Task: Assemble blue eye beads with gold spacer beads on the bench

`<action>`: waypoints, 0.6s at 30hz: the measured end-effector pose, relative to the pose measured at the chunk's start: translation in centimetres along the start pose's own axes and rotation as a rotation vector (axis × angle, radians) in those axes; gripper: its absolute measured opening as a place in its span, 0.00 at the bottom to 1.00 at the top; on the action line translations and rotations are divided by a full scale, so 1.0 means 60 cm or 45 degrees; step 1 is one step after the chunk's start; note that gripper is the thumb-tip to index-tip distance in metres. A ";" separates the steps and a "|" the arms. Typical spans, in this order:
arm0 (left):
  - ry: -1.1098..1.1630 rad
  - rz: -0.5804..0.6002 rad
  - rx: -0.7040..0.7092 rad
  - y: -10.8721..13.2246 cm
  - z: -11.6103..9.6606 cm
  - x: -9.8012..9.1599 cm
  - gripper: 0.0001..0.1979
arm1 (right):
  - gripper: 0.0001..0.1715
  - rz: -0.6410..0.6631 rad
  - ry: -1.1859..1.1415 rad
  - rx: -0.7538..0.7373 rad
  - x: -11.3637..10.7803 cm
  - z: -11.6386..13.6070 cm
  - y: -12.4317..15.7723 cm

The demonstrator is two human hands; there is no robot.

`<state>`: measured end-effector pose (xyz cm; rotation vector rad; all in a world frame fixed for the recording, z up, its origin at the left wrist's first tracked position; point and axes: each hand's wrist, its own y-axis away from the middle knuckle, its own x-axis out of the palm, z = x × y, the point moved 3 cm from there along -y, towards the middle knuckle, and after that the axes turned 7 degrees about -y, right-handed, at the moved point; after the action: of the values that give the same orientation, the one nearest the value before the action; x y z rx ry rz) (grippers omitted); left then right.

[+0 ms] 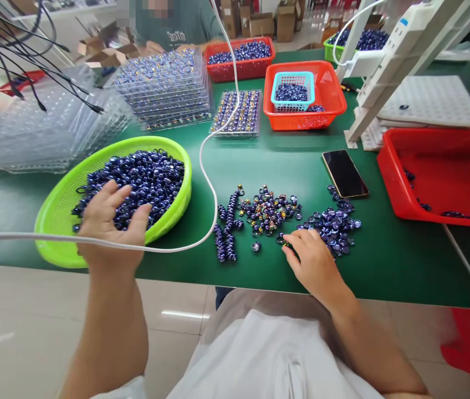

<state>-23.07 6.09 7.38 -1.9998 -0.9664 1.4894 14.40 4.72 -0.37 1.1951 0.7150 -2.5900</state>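
Presently, left hand [112,227] spread wide, thumb apart, over dark blue rings [139,174] in lime-green basket [168,223]; cannot tell whether touching them. Right hand [316,263] narrow, thumb and forefinger close together at small dark piece [280,238]; cannot tell if gripped. Beside right knuckles, heap of dark caps [342,226]; just beyond right fingertips, gold-and-blue pieces [266,209]. Between hands, tight rows of rings [230,219]. Beyond right hand, phone [345,173].

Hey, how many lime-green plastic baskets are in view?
2. One round lime-green plastic basket is by the left hand; another lime-green plastic basket is farther back, towards the right, partly blocked from view. Others may be hidden.
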 end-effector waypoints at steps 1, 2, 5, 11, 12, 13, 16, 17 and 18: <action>0.020 -0.003 0.079 0.012 -0.029 0.002 0.26 | 0.11 0.027 0.045 -0.002 0.005 0.001 -0.004; 0.061 0.030 0.117 0.027 -0.062 0.004 0.25 | 0.10 0.051 0.083 -0.005 0.010 0.001 -0.006; 0.295 0.199 0.162 0.081 -0.159 0.012 0.16 | 0.09 0.087 0.115 -0.007 0.016 0.002 -0.009; 0.960 0.881 0.032 0.182 -0.269 0.051 0.12 | 0.08 -0.103 -0.638 0.311 -0.012 0.003 0.014; 1.025 0.985 -0.021 0.193 -0.278 0.057 0.11 | 0.08 -0.151 -0.851 0.438 -0.014 0.000 0.022; 1.078 1.083 -0.079 0.204 -0.286 0.062 0.10 | 0.07 -0.203 -1.067 0.557 -0.014 -0.002 0.029; 1.232 1.265 -0.331 0.224 -0.302 0.075 0.09 | 0.07 -0.345 -1.608 0.802 -0.006 -0.003 0.045; 1.292 1.289 -0.439 0.228 -0.305 0.078 0.10 | 0.07 -0.363 -1.726 0.844 -0.002 -0.001 0.048; 1.365 1.304 -0.543 0.231 -0.308 0.081 0.11 | 0.08 -0.362 -1.807 0.874 0.002 0.003 0.050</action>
<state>-1.06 1.68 0.01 -3.2271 0.3004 0.2462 15.31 2.06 -1.40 -0.8743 -0.3592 -3.0218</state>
